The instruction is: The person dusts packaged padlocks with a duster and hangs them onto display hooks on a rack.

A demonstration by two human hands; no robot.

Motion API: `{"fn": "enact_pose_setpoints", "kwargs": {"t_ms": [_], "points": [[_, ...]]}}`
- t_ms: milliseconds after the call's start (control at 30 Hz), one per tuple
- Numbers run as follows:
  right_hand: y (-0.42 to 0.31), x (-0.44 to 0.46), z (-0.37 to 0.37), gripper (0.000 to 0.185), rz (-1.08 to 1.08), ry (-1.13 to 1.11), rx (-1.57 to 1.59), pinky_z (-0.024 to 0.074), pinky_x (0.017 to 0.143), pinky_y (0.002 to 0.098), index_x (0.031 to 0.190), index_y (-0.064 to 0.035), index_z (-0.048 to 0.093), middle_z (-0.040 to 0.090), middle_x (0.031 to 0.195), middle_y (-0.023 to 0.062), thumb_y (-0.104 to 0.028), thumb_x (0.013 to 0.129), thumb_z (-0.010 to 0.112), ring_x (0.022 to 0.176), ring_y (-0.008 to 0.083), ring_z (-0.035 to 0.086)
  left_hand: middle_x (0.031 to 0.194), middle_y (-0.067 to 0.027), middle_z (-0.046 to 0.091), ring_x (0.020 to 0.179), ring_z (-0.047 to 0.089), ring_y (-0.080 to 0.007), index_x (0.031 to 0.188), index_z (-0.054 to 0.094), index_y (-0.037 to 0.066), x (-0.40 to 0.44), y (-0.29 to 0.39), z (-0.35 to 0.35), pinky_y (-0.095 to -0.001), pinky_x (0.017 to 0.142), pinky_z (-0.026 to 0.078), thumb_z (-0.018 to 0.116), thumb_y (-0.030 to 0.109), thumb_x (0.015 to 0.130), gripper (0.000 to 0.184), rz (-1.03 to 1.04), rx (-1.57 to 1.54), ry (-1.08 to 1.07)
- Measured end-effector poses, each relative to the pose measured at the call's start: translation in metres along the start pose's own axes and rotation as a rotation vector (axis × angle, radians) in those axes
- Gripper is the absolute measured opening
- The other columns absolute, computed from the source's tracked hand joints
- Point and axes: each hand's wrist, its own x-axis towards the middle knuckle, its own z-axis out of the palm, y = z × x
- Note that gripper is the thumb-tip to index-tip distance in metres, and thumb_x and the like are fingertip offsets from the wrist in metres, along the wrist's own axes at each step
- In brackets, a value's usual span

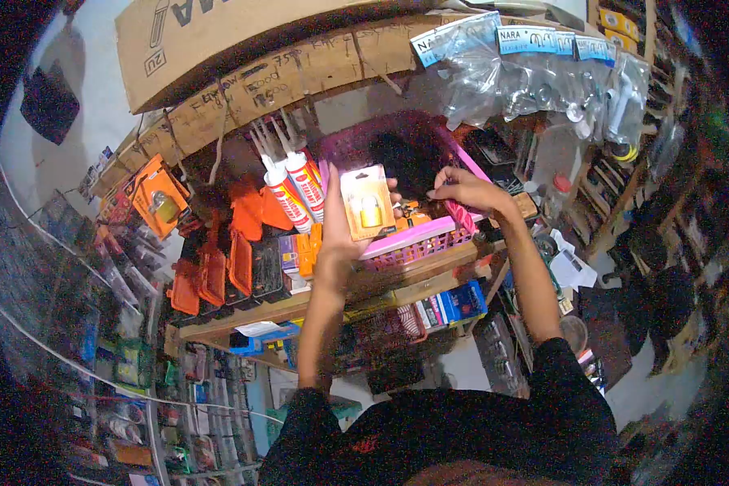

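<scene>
A packaged brass padlock on a pale card (368, 204) is upright in my left hand (342, 217), whose fingers wrap behind the pack. The pack is in front of the left part of a pink plastic basket (417, 243). Over the basket's right side is my right hand (468, 193), its fingers bent and close together near the rim; whether they hold anything is too small to tell. Orange and dark items (413, 217) lie inside the basket, and a pink-red item (460, 215) is under my right hand.
White-and-red sealant tubes (287, 194) stand left of the basket. Orange bins (239, 263) line the wooden shelf farther left. Clear NARA bags (535, 81) hang at the upper right, a large cardboard box (219, 40) is above, and blue boxes (463, 301) lie on the lower shelf.
</scene>
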Motion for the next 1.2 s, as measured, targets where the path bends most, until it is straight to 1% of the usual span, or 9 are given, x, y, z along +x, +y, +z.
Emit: {"fn": "enact_pose_setpoints", "kwargs": {"t_ms": [100,367,500,633,700,867,967,1033,1200], "points": [[-0.015,-0.005,0.004,0.026,0.08,0.026,-0.163,0.0429,0.068,0.025,0.089,-0.0044,0.054,0.056,0.079,0.001,-0.024,0.083,0.069,0.075,0.0129,0.056,0.1,-0.0186,0.063,0.082,0.065,-0.0302,0.125,0.048,0.001,-0.008,-0.008,-0.004,-0.045,0.069,0.056,0.027,0.067,0.09,0.077,0.106,-0.013,-0.069],[-0.024,-0.049,0.001,0.046,-0.108,0.217,0.152,0.0465,0.071,0.0246,0.128,-0.0077,0.045,0.058,0.082,0.0024,-0.002,0.085,0.06,0.076,0.0122,0.06,0.1,-0.0169,0.063,0.085,0.065,-0.0305,0.126,0.048,-0.003,-0.002,-0.006,-0.015,-0.0444,0.074,0.055,0.024,0.07,0.089,0.085,0.037,-0.138,-0.175],[-0.066,-0.111,0.035,0.068,-0.211,0.273,0.524,0.0487,0.064,0.0257,0.14,-0.0099,0.034,0.06,0.085,0.0086,-0.013,0.081,0.067,0.071,0.0131,0.059,0.102,-0.0175,0.064,0.087,0.065,-0.0307,0.125,0.049,-0.004,-0.001,-0.003,-0.021,-0.0455,0.075,0.054,0.024,0.07,0.089,0.086,-0.012,-0.157,-0.187],[-0.044,-0.158,0.064,0.08,-0.049,0.079,0.816,0.0494,0.057,0.0263,0.143,-0.0081,0.029,0.062,0.088,0.0154,-0.015,0.075,0.072,0.066,0.0181,0.062,0.086,-0.0108,0.067,0.074,0.067,-0.0256,0.1,0.062,0.006,0.002,-0.006,-0.032,-0.043,0.069,0.056,0.035,0.066,0.09,0.067,0.014,-0.307,-0.249],[-0.024,-0.17,0.082,0.075,0.044,0.053,0.731,0.049,0.059,0.0263,0.14,-0.009,0.032,0.061,0.087,0.0139,-0.005,0.075,0.068,0.063,0.0156,0.058,0.075,-0.0004,0.065,0.061,0.063,-0.0158,0.087,0.062,0.016,-0.006,-0.002,-0.007,-0.035,0.056,0.054,0.044,0.061,0.09,0.048,0.029,-0.199,0.124],[0.005,-0.188,0.114,0.055,0.009,0.258,0.692,0.0446,0.052,0.0242,0.135,-0.0118,0.035,0.055,0.073,0.0058,-0.007,0.085,0.059,0.052,0.0103,0.049,0.08,-0.0004,0.065,0.068,0.063,-0.0149,0.094,0.06,0.014,-0.007,-0.004,-0.021,-0.0339,0.062,0.054,0.041,0.06,0.091,0.05,0.022,-0.131,-0.056],[0.001,-0.198,0.119,0.048,0.095,0.36,0.595,0.0404,0.044,0.024,0.134,-0.0099,0.035,0.051,0.065,0.002,-0.013,0.091,0.055,0.047,0.0089,0.045,0.064,0.0024,0.058,0.053,0.056,-0.0139,0.081,0.059,0.018,-0.011,-0.002,0.008,-0.0316,0.05,0.048,0.043,0.064,0.088,0.05,0.08,-0.137,0.192],[0.003,-0.204,0.134,0.047,0.191,0.375,0.5,0.0384,0.039,0.0254,0.132,-0.003,0.04,0.053,0.064,0.0018,-0.023,0.093,0.057,0.045,0.0092,0.047,0.072,-0.0001,0.062,0.062,0.06,-0.018,0.089,0.061,0.014,-0.012,0.002,0.004,-0.0343,0.058,0.05,0.044,0.06,0.089,0.049,0.075,-0.146,0.207],[0.009,-0.212,0.158,0.043,0.313,0.239,0.392,0.0481,0.067,0.0264,0.126,0.0022,0.052,0.063,0.086,0.0054,-0.023,0.092,0.06,0.072,0.01,0.058,0.08,-0.0047,0.062,0.07,0.061,-0.0208,0.095,0.059,0.011,-0.005,-0.005,-0.028,-0.0352,0.064,0.051,0.043,0.052,0.09,0.044,0.224,-0.096,0.178]]}}
